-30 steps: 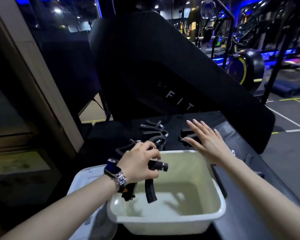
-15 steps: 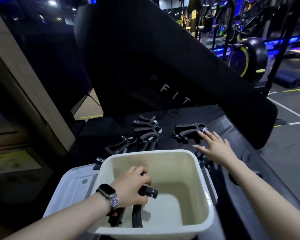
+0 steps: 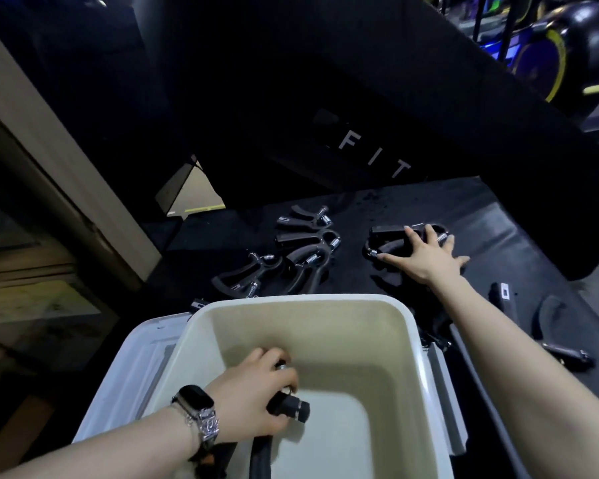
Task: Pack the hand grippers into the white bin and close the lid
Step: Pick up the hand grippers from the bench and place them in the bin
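The white bin (image 3: 408, 326) stands open at the near edge of the black surface. My left hand (image 3: 256, 399) is inside it, shut on a black hand gripper (image 3: 287, 407) held low over the bin floor. Beyond the bin's far right corner, my right hand (image 3: 426, 257) lies flat with spread fingers on another black hand gripper (image 3: 386, 242). Several more hand grippers (image 3: 291, 254) lie in a cluster behind the bin. The white lid (image 3: 132, 361) lies under and to the left of the bin.
A big slanted black panel (image 3: 360, 98) lettered FIT rises behind the black surface (image 3: 481, 216). More black parts (image 3: 564, 352) lie to the right of my right forearm. A beige pillar (image 3: 49, 160) stands at the left; gym machines (image 3: 567, 53) fill the far right.
My left hand has carried its hand gripper down into the bin. My right hand has moved forward onto the gripper at the right and spread over it. The view has tilted down.
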{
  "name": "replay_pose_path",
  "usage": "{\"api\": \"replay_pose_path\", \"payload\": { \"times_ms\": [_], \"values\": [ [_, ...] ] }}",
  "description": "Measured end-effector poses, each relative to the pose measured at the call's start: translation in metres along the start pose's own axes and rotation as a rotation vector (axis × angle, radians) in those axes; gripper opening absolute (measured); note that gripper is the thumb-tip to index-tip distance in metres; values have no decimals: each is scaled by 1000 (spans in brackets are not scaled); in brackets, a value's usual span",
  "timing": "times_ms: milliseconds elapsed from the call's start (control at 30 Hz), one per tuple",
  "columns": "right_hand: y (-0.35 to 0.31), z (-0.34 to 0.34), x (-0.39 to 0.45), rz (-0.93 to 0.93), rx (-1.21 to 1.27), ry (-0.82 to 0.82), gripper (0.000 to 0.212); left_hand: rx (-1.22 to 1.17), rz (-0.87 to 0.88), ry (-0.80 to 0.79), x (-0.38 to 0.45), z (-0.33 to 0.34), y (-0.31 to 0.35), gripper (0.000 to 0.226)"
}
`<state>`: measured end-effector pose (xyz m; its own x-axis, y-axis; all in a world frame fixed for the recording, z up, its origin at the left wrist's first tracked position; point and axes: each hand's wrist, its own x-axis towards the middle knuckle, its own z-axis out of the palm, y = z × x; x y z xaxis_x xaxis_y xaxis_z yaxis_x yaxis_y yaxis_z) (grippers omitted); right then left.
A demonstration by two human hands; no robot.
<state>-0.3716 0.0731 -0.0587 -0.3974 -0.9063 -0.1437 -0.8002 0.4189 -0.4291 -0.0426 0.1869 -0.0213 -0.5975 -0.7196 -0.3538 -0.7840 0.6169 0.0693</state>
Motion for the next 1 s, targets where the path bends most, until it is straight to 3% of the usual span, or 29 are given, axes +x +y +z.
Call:
{"api": "replay_pose_path", "payload": {
  "times_ms": [533,833,1000],
  "values": [
    [-23,26,26,138,10,126,96,-2,-42,-36,6,15,1,40],
    [-10,18,13,9,147,197,101,78,-2,-58,6,11,7,38],
    [-14,-12,-10,-65,285,322,96,105,3,-89,5,6,9,41]
  ]
}}
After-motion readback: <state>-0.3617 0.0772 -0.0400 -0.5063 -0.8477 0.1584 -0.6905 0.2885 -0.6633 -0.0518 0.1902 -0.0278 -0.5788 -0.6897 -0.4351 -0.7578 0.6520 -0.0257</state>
